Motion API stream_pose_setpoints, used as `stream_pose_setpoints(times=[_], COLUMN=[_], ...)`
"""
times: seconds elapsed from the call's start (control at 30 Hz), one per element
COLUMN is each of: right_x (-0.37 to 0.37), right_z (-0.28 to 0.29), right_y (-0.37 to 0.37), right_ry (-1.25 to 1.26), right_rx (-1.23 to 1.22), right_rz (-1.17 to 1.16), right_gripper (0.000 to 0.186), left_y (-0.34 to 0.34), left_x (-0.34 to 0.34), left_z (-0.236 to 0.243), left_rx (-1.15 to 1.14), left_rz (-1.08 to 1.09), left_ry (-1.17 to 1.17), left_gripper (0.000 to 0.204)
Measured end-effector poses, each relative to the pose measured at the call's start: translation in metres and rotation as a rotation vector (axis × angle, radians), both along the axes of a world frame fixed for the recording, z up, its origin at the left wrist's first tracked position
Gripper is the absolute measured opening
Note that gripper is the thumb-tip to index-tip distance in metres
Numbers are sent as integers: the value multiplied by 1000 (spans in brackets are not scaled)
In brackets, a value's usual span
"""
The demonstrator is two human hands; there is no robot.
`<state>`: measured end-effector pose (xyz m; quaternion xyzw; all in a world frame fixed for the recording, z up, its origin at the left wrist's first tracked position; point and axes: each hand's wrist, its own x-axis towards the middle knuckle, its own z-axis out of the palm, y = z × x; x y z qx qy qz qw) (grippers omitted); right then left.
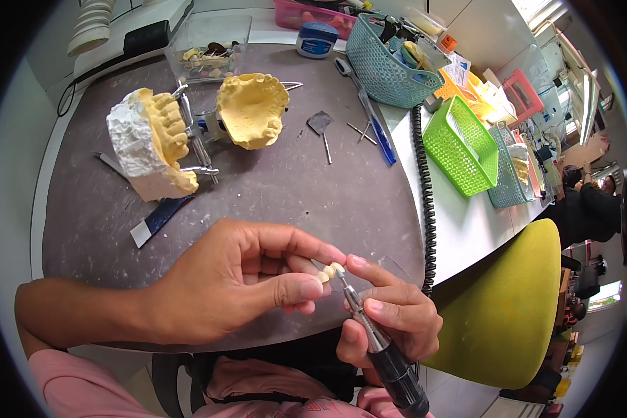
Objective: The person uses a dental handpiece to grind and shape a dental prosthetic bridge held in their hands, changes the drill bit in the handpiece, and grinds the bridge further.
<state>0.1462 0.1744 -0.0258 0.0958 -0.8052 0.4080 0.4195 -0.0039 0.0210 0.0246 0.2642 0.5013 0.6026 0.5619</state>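
Note:
Between the thumb and fingers of my left hand [258, 279] is a small cream-coloured dental bridge [331, 271] of a few joined teeth. My right hand [397, 313] grips a rotary handpiece [375, 333] with a silver front and black body like a pen. Its bur tip meets the bridge or lies right against it; contact is too small to tell. Both hands are close together over the front of the grey mat [285, 188]. Beyond them stands an articulator [196, 132] bearing a white-and-yellow plaster tooth model [153, 143] and a yellow plaster cast [252, 111].
A blue-and-white tube [159, 219] and a toothbrush [373, 118] lie on the mat, with loose burs [327, 143]. At the back are a clear box [212, 52] and a blue jar [317, 40]. Baskets, one of them green [460, 146], line the right; a black coiled cord [427, 209] edges the mat.

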Motion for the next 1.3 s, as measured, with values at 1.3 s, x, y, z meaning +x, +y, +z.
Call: stream_pose_setpoints(times=[1.3], right_x=[-2], right_z=[4], right_y=[-4], right_ry=[-8], right_rx=[-67], right_rz=[-38], right_gripper=[27], left_y=[1], left_x=[0], left_z=[1], left_rx=[-16], left_rz=[4], left_ry=[5], left_gripper=[34])
